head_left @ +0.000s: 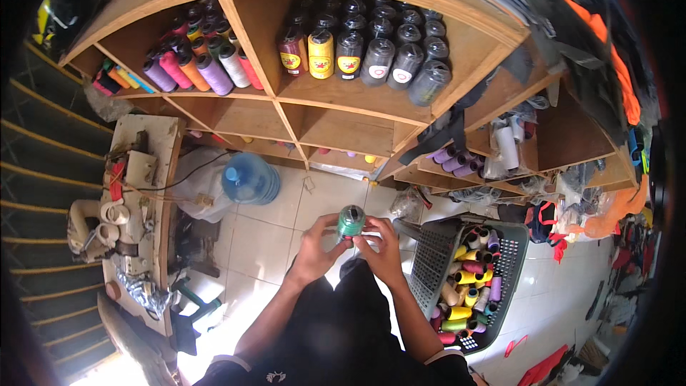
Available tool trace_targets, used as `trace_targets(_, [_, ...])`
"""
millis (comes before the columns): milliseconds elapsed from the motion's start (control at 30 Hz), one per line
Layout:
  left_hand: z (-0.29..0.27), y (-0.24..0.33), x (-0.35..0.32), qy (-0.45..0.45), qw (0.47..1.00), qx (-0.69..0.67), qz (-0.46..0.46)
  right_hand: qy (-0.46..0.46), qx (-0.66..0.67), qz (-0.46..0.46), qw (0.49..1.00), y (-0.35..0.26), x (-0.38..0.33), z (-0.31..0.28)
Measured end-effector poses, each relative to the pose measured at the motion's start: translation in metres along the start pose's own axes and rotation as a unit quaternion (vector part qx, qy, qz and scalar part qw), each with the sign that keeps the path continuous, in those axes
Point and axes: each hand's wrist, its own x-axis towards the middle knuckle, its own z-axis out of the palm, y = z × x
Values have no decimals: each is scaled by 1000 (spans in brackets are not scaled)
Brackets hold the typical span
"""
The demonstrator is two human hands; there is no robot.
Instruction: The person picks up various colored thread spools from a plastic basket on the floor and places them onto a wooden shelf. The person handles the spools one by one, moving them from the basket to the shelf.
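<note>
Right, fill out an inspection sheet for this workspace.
Surface: pale tiled floor, glare at lower left.
Job's things: green thread spool, held in both hands.
Clutter: dark basket of jumbled mixed-colour spools; red cloth on the floor.
Grips: left grip and right grip both on the spool.
Cables: one dark cable by the cream machine.
Surroundings: wooden shelves ahead; blue water jug on the floor.

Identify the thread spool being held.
The green spool, held between the left hand and right hand; it alone is gripped, while others sit in the wooden shelving or gray basket.
</note>
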Motion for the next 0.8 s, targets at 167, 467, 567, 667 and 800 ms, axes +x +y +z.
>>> trace_targets(167, [-34, -71, 45, 33, 999, 25, 29, 34, -38, 15, 999, 54, 37, 37])
trace_targets(467, [-43, -168, 168, 72, 988, 84, 110, 38, -64, -54, 996, 156, 150, 43])
trace_targets(567, [-38, -202, 219, 114, 981, 61, 146, 19, -52, -75, 996, 179, 205, 39])
trace_targets(667, [-30, -216, 268, 160, 975, -17, 151, 8, 53, -116, 992, 204, 259, 38])
trace_targets(800, [-33, -231, 329, 209, 954, 86, 197, -1, 13, -112, 994, 209, 325, 40])
